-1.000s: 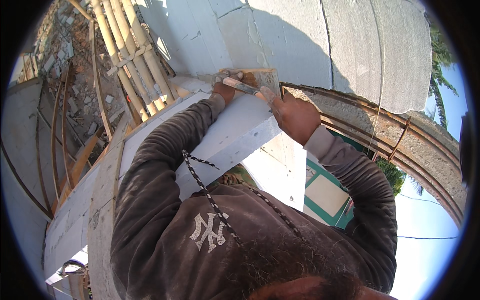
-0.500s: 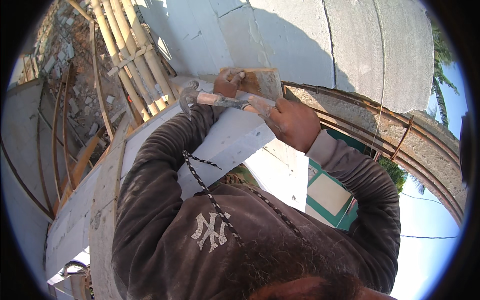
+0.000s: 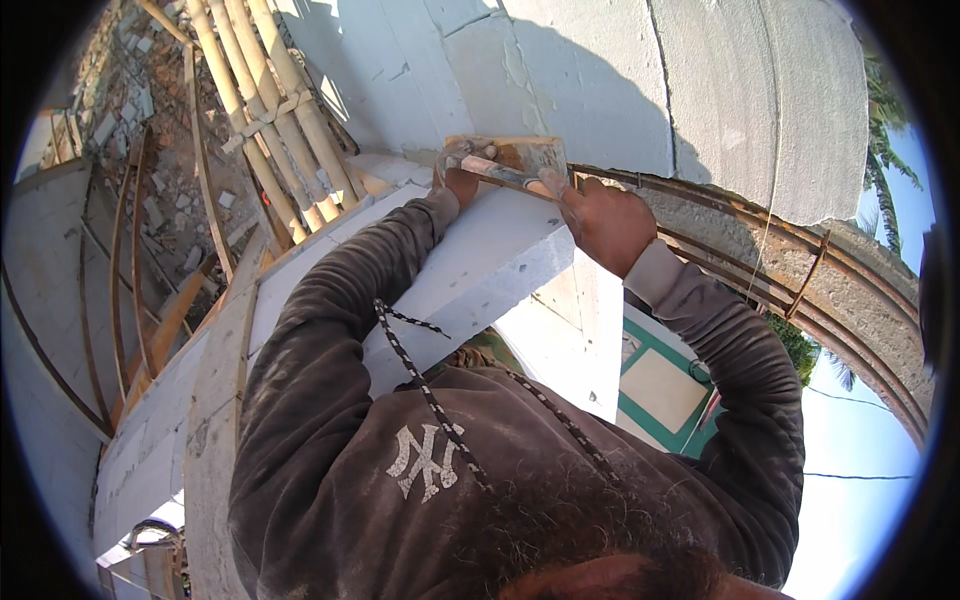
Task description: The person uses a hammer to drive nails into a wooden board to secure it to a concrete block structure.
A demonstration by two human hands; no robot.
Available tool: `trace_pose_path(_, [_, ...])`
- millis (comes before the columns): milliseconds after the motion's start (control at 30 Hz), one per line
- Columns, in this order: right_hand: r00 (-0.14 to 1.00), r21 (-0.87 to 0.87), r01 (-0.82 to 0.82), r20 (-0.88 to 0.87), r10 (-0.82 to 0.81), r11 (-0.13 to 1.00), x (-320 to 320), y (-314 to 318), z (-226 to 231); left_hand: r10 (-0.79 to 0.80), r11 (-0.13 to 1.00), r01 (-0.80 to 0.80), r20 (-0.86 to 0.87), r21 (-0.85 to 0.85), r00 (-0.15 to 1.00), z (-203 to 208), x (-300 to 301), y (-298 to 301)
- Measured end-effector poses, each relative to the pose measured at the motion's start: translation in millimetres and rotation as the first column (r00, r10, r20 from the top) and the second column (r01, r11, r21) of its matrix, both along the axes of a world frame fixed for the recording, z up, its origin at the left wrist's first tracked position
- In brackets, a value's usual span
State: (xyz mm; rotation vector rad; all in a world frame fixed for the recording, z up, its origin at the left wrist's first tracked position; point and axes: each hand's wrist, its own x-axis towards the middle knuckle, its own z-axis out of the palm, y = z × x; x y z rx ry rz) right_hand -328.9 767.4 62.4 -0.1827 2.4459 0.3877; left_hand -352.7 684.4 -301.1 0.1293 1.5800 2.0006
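Note:
My right hand (image 3: 610, 228) is wrapped round the handle of a claw hammer (image 3: 498, 172). The hammer's head lies over my left hand (image 3: 460, 187) and covers most of its fingers. That left hand is closed against the left part of a short wooden board (image 3: 542, 155); what it pinches, if anything, is hidden. The board stands against the pale block wall (image 3: 590, 90), just above the top of a white block (image 3: 490, 240). Both forearms are in dark, dusty sleeves.
Bamboo poles (image 3: 275, 110) tied together lean at the upper left, above rubble (image 3: 150, 110). Rusty reinforcing bars (image 3: 790, 265) run along a concrete beam (image 3: 850, 270) at the right. A long wooden plank (image 3: 210, 430) lies left of my body.
The hammer has swung up and away from me, its head now over my left hand at the board. My right hand has shifted slightly right. My left hand stays at the board.

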Motion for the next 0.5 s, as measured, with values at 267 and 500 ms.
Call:
trace_pose_path(267, [0.999, -0.024, -0.033, -0.025, 0.032, 0.999, 14, 0, 12, -0.011, 0.995, 0.021, -0.099, 0.099, 0.995, -4, -3, -6])
trace_pose_path(500, [0.993, -0.172, -0.116, -0.044, 0.11, 0.978, 16, -2, 15, -0.024, 0.994, 0.031, -0.068, 0.106, 0.997, 23, -11, -18])
